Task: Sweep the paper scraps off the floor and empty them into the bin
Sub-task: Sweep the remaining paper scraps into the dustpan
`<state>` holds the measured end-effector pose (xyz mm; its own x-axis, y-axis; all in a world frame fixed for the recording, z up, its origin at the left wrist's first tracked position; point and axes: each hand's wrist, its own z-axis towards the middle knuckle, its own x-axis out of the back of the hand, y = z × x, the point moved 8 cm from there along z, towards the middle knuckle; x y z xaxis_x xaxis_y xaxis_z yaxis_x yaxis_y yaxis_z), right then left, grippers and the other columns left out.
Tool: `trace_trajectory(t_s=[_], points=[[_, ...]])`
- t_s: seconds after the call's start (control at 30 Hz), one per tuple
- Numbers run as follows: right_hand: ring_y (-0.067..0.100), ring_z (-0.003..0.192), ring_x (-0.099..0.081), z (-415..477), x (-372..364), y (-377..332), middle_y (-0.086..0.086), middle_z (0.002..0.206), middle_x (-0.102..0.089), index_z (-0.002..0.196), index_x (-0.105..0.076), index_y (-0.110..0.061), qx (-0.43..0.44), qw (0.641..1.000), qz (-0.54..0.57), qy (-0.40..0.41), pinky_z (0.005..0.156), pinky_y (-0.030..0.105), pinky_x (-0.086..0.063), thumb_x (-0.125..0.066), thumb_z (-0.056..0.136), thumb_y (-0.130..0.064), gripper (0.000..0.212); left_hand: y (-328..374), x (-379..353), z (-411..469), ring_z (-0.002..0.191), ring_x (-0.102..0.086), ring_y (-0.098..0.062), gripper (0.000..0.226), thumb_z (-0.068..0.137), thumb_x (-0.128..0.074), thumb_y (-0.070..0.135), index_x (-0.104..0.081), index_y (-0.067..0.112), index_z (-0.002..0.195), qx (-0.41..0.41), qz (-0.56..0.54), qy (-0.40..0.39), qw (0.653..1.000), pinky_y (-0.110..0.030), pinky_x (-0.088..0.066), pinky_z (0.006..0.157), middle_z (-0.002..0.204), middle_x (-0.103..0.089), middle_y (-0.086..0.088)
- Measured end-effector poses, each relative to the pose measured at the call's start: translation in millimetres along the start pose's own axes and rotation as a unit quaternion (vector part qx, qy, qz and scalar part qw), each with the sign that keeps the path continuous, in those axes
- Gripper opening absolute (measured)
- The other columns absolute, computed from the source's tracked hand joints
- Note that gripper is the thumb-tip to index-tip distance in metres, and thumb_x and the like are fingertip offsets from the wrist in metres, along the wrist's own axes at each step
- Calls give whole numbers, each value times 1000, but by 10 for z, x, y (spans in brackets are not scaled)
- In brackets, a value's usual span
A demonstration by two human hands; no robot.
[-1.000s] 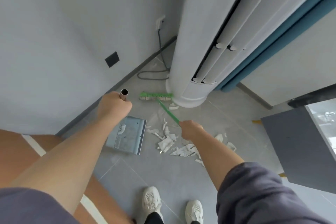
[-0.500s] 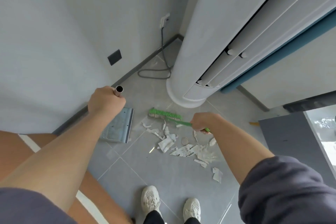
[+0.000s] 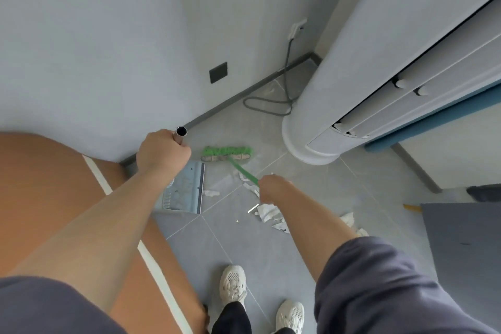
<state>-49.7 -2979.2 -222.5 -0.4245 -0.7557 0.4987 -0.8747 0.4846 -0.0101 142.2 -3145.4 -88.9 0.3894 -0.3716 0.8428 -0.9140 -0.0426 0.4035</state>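
My left hand (image 3: pixel 162 151) grips the top of a metal tube handle (image 3: pixel 181 133) that runs down to a grey metal dustpan (image 3: pixel 185 187) standing on the floor tiles. My right hand (image 3: pixel 272 188) grips the green handle of a small broom. Its green brush head (image 3: pixel 227 153) lies on the floor beyond the dustpan's open edge. White paper scraps (image 3: pixel 268 211) are scattered on the tiles under and right of my right forearm, with one scrap (image 3: pixel 211 193) just beside the dustpan lip. No bin is in view.
A tall white column air conditioner (image 3: pixel 339 95) stands at the right, its grey cable (image 3: pixel 271 104) coiled on the floor by the wall. An orange-brown surface (image 3: pixel 40 184) fills the left. A grey panel (image 3: pixel 466 241) lies at the right. My white shoes (image 3: pixel 233 286) are below.
The broom head has moved left and away, close to the dustpan's far corner. My right hand followed it to the left. Some scraps now lie nearer the dustpan.
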Motion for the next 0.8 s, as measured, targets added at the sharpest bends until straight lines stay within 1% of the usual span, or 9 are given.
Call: trace_trajectory(t_s=[0.13,0.2,0.27,0.33,0.37,0.57,0.63,0.7,0.8], points=[[24,107,-59,-96,-197,-87,6,123,-59,131,-51,-12,8,999,-50,3,94,36,-47,-48,92,-6,39,-117,46,-116,73,-62,-38,34,88,-48,17,-39,12,56,0,7,32,999,-32,-45,64,67,-54,-14],[24,114,-57,-187,-234,41,5,125,-58,133,-52,-11,1,996,-94,-8,92,35,-46,-49,92,-8,41,-119,64,-180,72,-59,-38,36,88,-48,16,-37,12,55,-3,2,42,999,-32,-42,64,65,-50,-12],[22,105,-58,-328,-170,193,1,111,-60,129,-54,-13,-10,992,-128,-13,84,32,-45,-52,90,-11,38,-103,85,-237,68,-53,-36,37,88,-48,14,-35,13,54,-7,-6,52,999,-31,-41,63,61,-47,-10],[21,94,-55,-453,-22,271,-3,86,-53,123,-58,-15,-10,987,-160,-3,78,29,-43,-54,90,-15,33,-59,102,-286,66,-51,-34,36,88,-48,14,-35,14,54,-13,-13,60,998,-31,-40,63,62,-48,-11],[20,93,-55,-511,57,294,-4,81,-49,120,-59,-17,-7,984,-177,4,77,29,-42,-55,91,-18,30,-26,101,-316,67,-52,-35,35,88,-48,14,-37,13,55,-19,-13,62,998,-32,-41,63,65,-50,-13],[18,83,-52,-710,172,304,-5,73,-43,112,-61,-17,13,977,-208,50,70,27,-40,-53,89,-16,24,90,92,-399,68,-54,-38,25,85,-48,11,-45,5,61,-48,13,67,997,-32,-40,61,68,-54,-17],[18,82,-52,-686,20,245,-5,76,-46,113,-61,-17,23,977,-204,54,67,27,-39,-53,88,-15,26,85,78,-416,70,-55,-39,26,87,-47,13,-45,5,62,-56,23,69,996,-33,-41,62,69,-56,-19],[20,84,-53,-614,-187,135,-2,89,-52,117,-60,-16,31,979,-196,48,68,29,-40,-52,89,-15,29,68,57,-426,71,-56,-40,28,88,-45,13,-45,6,61,-62,35,71,995,-33,-42,63,71,-58,-20],[21,105,-59,-494,-529,15,1,118,-58,131,-54,-18,34,978,-206,30,83,35,-43,-53,89,-17,41,24,-9,-437,71,-57,-40,31,88,-44,13,-42,9,58,-69,45,70,994,-32,-42,62,71,-60,-20]])
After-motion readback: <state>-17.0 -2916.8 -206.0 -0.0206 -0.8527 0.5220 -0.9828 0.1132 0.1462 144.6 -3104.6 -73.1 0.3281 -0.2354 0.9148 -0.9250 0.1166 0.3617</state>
